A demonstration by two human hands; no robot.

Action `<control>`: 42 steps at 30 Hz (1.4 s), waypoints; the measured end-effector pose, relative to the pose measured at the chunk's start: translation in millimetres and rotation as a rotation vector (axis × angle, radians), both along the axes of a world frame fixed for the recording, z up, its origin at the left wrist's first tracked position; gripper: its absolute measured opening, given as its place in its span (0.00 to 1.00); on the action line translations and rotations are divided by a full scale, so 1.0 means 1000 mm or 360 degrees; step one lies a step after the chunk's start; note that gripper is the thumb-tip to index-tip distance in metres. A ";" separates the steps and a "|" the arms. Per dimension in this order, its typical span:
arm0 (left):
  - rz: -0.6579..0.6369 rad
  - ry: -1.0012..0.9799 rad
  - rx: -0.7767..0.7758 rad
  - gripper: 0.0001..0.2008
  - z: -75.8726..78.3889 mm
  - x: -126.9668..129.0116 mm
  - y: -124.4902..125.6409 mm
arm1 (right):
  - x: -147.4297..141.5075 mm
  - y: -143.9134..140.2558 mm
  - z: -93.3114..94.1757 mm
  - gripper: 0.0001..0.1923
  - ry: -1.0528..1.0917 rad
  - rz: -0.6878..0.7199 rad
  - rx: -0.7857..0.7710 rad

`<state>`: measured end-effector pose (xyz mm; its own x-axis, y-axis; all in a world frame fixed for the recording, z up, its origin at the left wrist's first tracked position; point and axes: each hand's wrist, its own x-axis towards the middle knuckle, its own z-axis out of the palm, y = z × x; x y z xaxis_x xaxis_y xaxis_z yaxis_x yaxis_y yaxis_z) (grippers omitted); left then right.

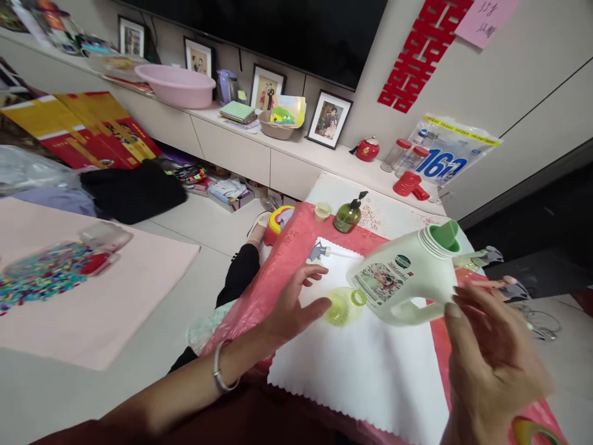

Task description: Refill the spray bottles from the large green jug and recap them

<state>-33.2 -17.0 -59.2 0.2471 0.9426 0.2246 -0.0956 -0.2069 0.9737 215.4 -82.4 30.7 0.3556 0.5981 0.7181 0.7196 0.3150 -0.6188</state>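
Jug: a big pale-green plastic jug with a printed label [386, 275] leans to the right in view, its mouth uncapped and showing a green pouring spout [445, 235]; it is over the white scalloped-edged mat [352, 371], and whether its base rests there cannot be told.
Right hand: the right hand [493, 352] is at the handle side of the jug, fingers bent with the tips right by its edge; whether they grip it or are just clear of it cannot be told.
Left hand: the left hand [296, 303] is left of the jug, fingers loosely spread, gripping nothing, a silver bangle [218, 368] on the wrist.
Small bottle: a transparent yellow-green bottle with an open neck [340, 307] lies between the jug and the left thumb; thumb contact is unclear.
Spray head: a grey spray head with a clear tube [319, 251] is left of the jug, on the mat.
Beyond the jug, leftward: a green pump bottle with a black top [347, 216] and a small pale cup [322, 211] stand on the red-clothed surface [295, 238].
Beyond the jug, farther: a round red pot [367, 149] sits on a long white cabinet [296, 145].
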 end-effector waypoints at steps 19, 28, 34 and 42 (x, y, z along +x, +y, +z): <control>-0.0314 0.0396 0.0434 0.47 -0.092 0.044 0.009 | -0.078 0.213 -0.086 0.18 -0.1441 0.0729 -0.1985; -0.0237 0.0348 0.0350 0.47 -0.090 0.042 0.009 | -0.061 0.173 -0.004 0.15 -0.0682 0.0631 -0.1152; -0.0289 0.0334 0.0291 0.46 -0.083 0.038 0.010 | -0.042 0.088 0.059 0.13 0.0687 0.0852 -0.0203; -0.0298 0.0354 0.0358 0.46 -0.085 0.038 0.011 | -0.040 0.048 0.033 0.14 0.0962 0.0728 -0.0113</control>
<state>4.7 -6.1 -144.3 0.4767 0.8096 0.3425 0.0566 -0.4172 0.9071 175.4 -33.9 63.6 0.3803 0.8181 0.4314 0.0565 0.4450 -0.8938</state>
